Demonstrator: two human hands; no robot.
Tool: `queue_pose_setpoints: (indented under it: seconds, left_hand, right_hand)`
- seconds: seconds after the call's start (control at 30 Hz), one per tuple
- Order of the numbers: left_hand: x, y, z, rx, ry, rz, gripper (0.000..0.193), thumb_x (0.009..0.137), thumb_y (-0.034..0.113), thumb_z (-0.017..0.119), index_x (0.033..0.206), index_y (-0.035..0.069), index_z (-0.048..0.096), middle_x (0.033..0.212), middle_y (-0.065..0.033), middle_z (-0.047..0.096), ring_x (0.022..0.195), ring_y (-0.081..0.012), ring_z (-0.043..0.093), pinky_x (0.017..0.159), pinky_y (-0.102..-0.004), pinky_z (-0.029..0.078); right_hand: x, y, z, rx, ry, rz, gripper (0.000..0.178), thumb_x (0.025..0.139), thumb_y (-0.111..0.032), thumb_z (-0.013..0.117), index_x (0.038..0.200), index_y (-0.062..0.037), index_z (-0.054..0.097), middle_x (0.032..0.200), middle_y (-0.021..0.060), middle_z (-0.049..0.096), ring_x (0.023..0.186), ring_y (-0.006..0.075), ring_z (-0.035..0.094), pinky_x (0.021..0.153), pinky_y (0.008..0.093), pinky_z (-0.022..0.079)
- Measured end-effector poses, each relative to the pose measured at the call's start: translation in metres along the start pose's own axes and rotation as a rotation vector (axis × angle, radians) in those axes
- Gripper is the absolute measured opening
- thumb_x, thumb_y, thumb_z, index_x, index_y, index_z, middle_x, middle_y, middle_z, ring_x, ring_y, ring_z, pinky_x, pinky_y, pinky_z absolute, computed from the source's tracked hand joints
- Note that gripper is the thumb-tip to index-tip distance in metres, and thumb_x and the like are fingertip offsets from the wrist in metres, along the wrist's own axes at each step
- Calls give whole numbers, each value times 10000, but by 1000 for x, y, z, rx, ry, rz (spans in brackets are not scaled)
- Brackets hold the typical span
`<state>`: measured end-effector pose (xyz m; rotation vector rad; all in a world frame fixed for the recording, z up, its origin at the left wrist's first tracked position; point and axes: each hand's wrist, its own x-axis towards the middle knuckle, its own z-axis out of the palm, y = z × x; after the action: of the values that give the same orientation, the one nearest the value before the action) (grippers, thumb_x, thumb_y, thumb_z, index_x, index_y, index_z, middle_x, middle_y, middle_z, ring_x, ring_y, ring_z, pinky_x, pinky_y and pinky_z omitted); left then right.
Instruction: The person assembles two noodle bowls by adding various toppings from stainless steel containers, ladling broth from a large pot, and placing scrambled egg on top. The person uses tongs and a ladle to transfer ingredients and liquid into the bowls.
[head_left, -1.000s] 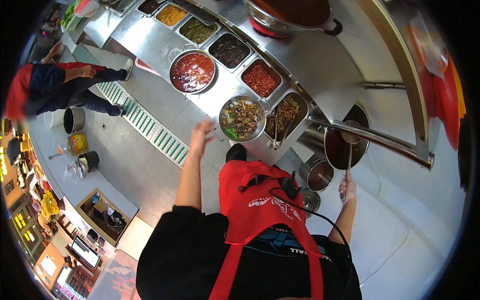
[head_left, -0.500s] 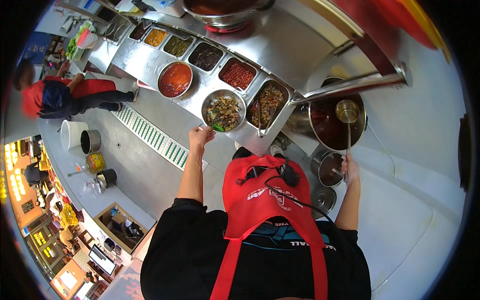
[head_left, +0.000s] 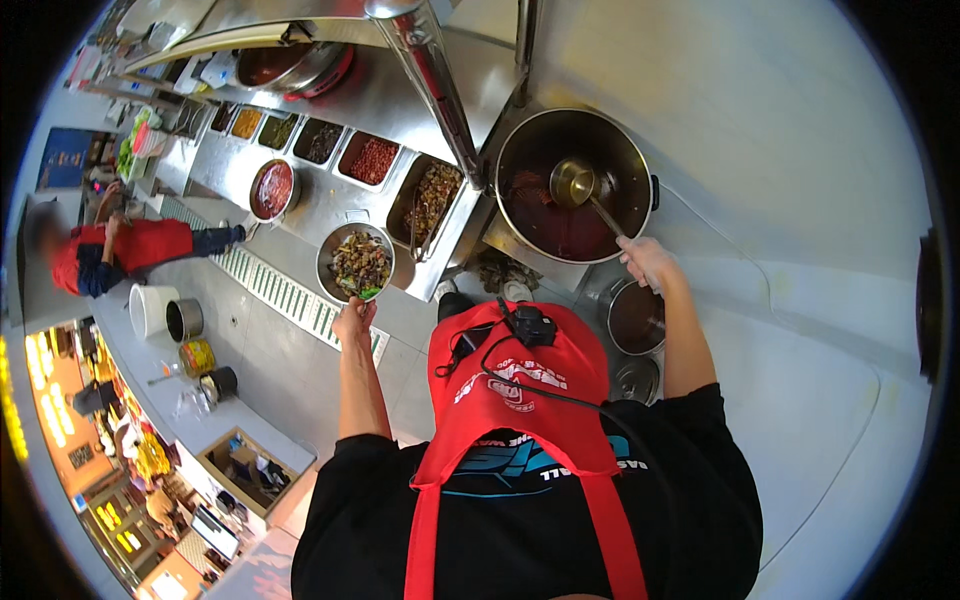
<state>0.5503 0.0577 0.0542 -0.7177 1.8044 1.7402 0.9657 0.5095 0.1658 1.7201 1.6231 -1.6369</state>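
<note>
My right hand (head_left: 648,263) is closed around the long handle of a metal ladle (head_left: 572,183). The ladle's bowl is inside a big steel stockpot (head_left: 648,150) with dark red liquid in it. On the left, my left hand (head_left: 354,322) has its fingers closed at the near side of a round two-handled metal pan (head_left: 322,262), apparently on its handle. Chopped dark and pale food (head_left: 360,262) with a bit of green fills that pan. The pan is at the counter's front edge, beside a tray of diced food (head_left: 432,205) with tongs in it.
Several food trays run along the steel counter (head_left: 225,165), with a pan of red sauce (head_left: 272,190) before them. A metal post (head_left: 435,90) rises beside the stockpot. Smaller pots (head_left: 637,315) stand below it. A person in red (head_left: 130,245) works at the far left.
My view has turned toward the stockpot, so the scene has shifted left. My right hand has come closer to the stockpot with the ladle. My left hand stays at the food pan's near side.
</note>
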Motion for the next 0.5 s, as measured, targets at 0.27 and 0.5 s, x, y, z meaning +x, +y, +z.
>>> queue_pose_setpoints:
  seconds: [0.27,0.5]
  left_hand:
    - [-166,-71,-16,-68,79,17,135,913,11,652,812,8,563,755,-47,599,704,-233,704,722,-380,661]
    - [-223,-103,-10,-17,69,-1,110,944,36,651,949,-63,603,897,-121,673,811,-263,727,808,-418,663]
  right_hand:
    - [74,-38,-28,-279,-398,-41,388,1037,-427,570,1017,-41,609,602,-10,493,434,114,404,426,299,331]
    - [118,-48,-47,-165,-342,52,360,1055,-402,519,948,-58,540,554,-18,435,393,110,372,385,287,306]
